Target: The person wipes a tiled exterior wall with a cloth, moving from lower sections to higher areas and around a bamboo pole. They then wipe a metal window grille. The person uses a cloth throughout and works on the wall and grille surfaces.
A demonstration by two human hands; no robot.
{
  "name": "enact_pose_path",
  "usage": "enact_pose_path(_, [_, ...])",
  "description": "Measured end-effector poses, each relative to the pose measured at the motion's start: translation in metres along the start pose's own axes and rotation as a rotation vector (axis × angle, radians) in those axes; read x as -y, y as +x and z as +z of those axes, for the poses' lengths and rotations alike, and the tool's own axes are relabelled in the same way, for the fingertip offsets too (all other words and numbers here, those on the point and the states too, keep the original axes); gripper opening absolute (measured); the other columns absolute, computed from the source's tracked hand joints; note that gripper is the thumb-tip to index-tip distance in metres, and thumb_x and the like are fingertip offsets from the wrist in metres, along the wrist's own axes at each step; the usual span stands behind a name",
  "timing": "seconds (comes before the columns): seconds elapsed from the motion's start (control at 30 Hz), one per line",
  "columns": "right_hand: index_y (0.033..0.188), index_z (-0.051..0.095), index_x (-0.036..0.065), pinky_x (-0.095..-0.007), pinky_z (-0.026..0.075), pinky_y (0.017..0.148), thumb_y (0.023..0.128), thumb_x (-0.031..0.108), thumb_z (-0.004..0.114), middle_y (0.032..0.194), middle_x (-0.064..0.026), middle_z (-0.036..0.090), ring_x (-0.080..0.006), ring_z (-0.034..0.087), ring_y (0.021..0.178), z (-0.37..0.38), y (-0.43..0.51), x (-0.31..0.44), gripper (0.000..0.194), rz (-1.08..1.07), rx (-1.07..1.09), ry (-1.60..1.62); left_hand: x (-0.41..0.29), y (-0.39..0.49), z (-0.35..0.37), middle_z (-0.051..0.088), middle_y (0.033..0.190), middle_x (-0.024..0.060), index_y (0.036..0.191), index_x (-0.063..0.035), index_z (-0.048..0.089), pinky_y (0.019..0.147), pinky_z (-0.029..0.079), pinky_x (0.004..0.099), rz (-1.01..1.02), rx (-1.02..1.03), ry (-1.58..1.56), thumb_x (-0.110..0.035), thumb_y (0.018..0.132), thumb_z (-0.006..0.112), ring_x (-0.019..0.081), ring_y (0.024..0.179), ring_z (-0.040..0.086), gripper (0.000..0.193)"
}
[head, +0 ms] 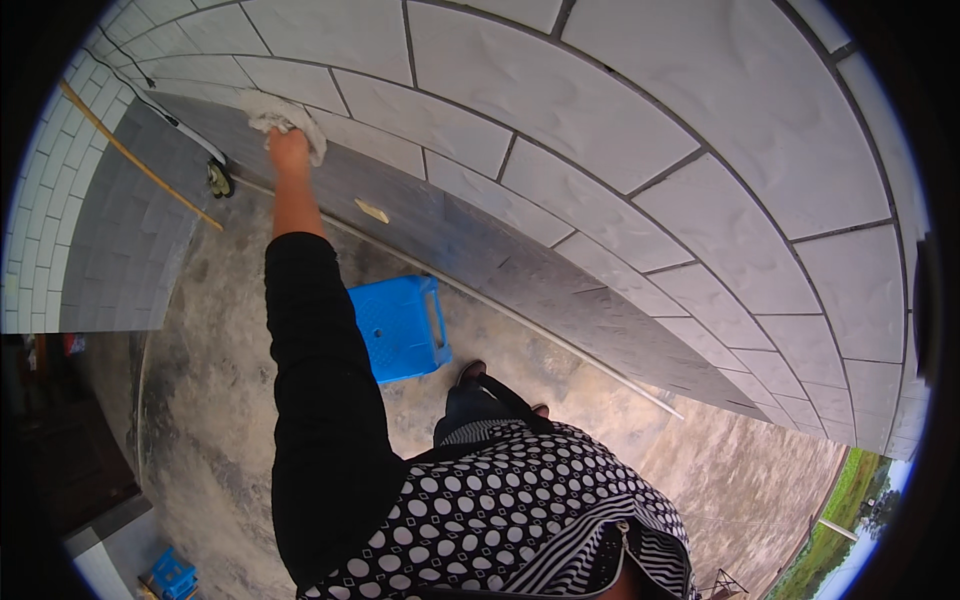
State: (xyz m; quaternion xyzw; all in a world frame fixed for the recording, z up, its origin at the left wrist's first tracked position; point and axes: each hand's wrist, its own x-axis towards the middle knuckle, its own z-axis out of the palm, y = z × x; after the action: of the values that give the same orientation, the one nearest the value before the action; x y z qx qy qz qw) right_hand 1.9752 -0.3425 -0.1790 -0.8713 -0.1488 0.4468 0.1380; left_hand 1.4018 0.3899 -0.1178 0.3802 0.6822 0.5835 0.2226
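Note:
My left hand [289,150] is at the end of an outstretched arm in a black sleeve. Its fingers are closed on a crumpled white cloth [315,135], which lies against the tiled wall [465,150] where the white tiles meet the grey lower band [450,225]. Part of the cloth is hidden behind the hand. My right hand is out of view. Below my arm a blue plastic stool [401,326] stands on the concrete floor, partly covered by the sleeve.
A pale pipe [555,346] runs along the wall's foot. Near the corner are a wooden pole [139,154], a pair of slippers [220,180] and a hanging black cable [135,88]. A beige patch [372,211] shows on the grey band. Another blue stool [174,574] is at lower left.

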Motion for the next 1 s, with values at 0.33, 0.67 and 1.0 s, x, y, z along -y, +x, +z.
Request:
enact_pose_path(0.33, [0.098, 0.068, -0.008, -0.0287, 0.051, 0.068, 0.086, 0.019, 0.063, 0.079, -0.0114, 0.07, -0.0145, 0.063, 0.075, 0.009, 0.017, 0.034, 0.03, -0.066, 0.027, -0.02, 0.128, -0.397, 0.124, 0.049, 0.137, 0.0087, 0.138, -0.0181, 0.044, 0.094, 0.047, 0.06, -1.185, 0.741, -0.469, -0.021, 0.093, 0.06, 0.0295, 0.126, 0.045, 0.048])
enact_pose_path(0.67, [0.107, 0.065, -0.009, -0.032, 0.053, 0.076, 0.09, 0.023, 0.059, 0.09, -0.0174, 0.072, -0.0222, 0.069, 0.084, 0.007, -0.013, 0.045, 0.037, -0.035, 0.034, 0.09, 0.181, -0.183, 0.069, 0.048, 0.133, 0.0104, 0.127, -0.0139, 0.05, 0.093, 0.036, 0.0681, -0.952, 0.323, -0.645, -0.03, 0.087, 0.062, 0.0363, 0.125, 0.043, 0.045])
enact_pose_path(1.0, [0.113, 0.062, 0.001, -0.0232, 0.049, 0.057, 0.094, 0.022, 0.059, 0.089, -0.0079, 0.068, -0.0126, 0.063, 0.069, 0.017, -0.02, 0.132, 0.028, 0.082, 0.123, 0.416, 0.106, -0.209, 0.082, 0.048, 0.136, 0.0127, 0.133, -0.0118, 0.044, 0.092, 0.043, 0.0557, -0.851, -0.006, -0.456, -0.041, 0.092, 0.055, 0.0348, 0.12, 0.048, 0.051])
